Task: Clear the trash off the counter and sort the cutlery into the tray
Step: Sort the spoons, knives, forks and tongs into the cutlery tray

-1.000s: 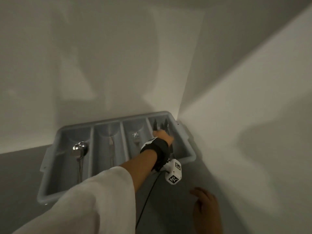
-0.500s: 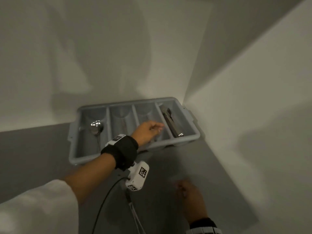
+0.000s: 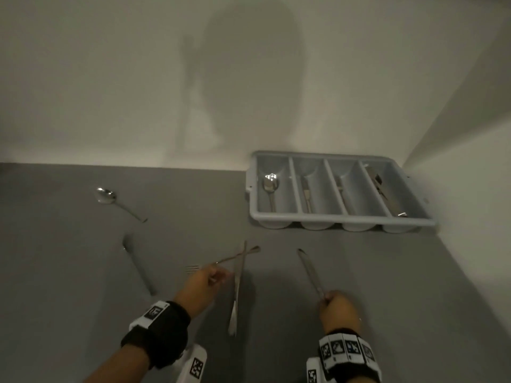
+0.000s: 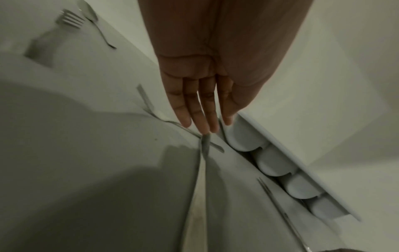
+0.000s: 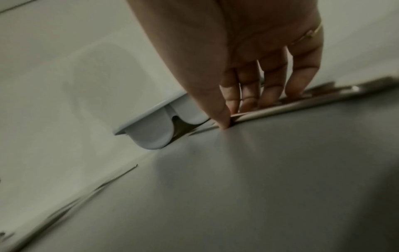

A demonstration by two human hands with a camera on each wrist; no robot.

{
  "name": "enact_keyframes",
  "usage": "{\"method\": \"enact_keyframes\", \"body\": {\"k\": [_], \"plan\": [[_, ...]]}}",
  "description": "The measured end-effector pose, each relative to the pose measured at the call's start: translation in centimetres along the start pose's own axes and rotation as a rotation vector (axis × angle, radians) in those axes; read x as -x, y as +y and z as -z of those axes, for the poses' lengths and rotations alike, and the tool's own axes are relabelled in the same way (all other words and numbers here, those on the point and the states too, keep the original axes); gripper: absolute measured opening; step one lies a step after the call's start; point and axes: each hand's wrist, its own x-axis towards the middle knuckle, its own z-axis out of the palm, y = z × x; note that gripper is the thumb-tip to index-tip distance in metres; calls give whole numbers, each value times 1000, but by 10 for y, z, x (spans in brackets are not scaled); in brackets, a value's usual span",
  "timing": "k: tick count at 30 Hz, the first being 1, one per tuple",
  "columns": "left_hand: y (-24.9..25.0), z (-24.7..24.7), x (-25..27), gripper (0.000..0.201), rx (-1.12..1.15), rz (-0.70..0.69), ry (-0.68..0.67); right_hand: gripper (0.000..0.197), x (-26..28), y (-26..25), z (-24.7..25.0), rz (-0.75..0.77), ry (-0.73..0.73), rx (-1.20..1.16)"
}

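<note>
Head view: versus 0.5 s earlier, the left hand (image 3: 201, 280) has left the grey four-compartment plastic tray (image 3: 340, 220), back right on the grey desk (image 3: 69, 272), for a silver metal fork (image 3: 229, 258). Square black-and-white coded tags (image 3: 344, 348) at both wrists.
Left wrist view: fingers (image 4: 194, 105) straight, tips at the fork.
Right wrist view: right hand (image 5: 248, 51) pinches a silver table knife (image 5: 302, 104) by its handle.

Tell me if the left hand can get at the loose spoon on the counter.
Likely yes: the spoon lies uncovered on the counter, beyond and left of the left hand, nothing standing between them.
</note>
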Motion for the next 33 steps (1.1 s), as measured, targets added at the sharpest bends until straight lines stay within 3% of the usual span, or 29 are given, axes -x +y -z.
{"method": "enact_keyframes", "body": {"k": [4,10,15,20,22,24,29,33], "plan": [[-19,-2,12,19,-188,53,-82,23,12,-17,-3,36,2,56],[-1,-11,9,33,-375,130,-113,6,40,-43,5,270,-16,-203],[6,-20,-5,31,-484,176,-159,11,37,-66,31,444,52,-201],[10,-15,-14,26,-553,247,-161,7,14,-89,70,458,141,-351],[9,-9,-13,13,-524,262,-170,17,-6,-99,87,420,172,-440],[5,-2,-11,25,-478,266,-149,29,-35,-114,102,419,185,-474],[4,28,4,20,-304,217,-8,40,-115,-153,112,370,95,-249],[24,53,0,7,-184,198,200,30,-164,-165,92,309,-62,80]]}}
